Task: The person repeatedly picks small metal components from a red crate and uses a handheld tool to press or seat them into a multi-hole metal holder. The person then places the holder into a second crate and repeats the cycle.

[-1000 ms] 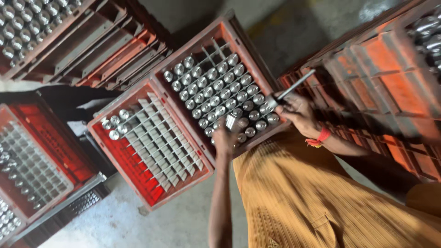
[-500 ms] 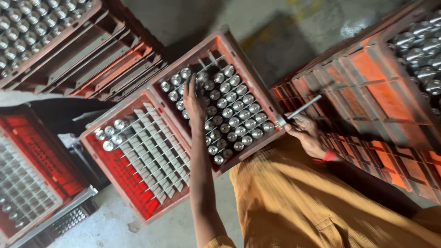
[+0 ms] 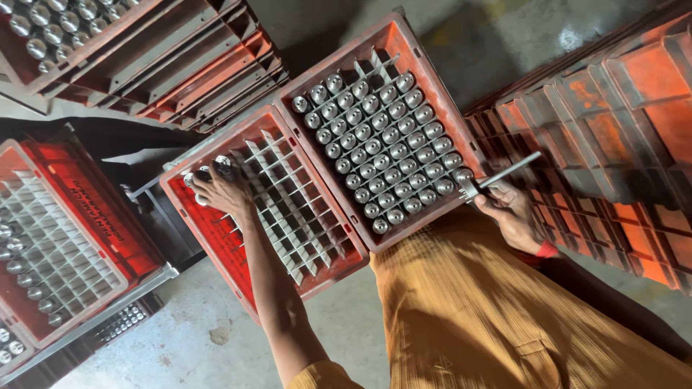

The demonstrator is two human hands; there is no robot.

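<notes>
My left hand (image 3: 220,191) grips a metal cylinder (image 3: 223,164) over the near-empty crate's (image 3: 216,238) far corner; my right hand (image 3: 508,209) clasps a metal tool (image 3: 504,175). I judge the cylinder could catch a divider and tip.

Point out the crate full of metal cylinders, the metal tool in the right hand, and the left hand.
Full crate (image 3: 431,81), head view, on its orange right rim.
Metal tool (image 3: 508,171), head view, mid-shaft.
Left hand (image 3: 220,193), head view, back of the hand.
</notes>
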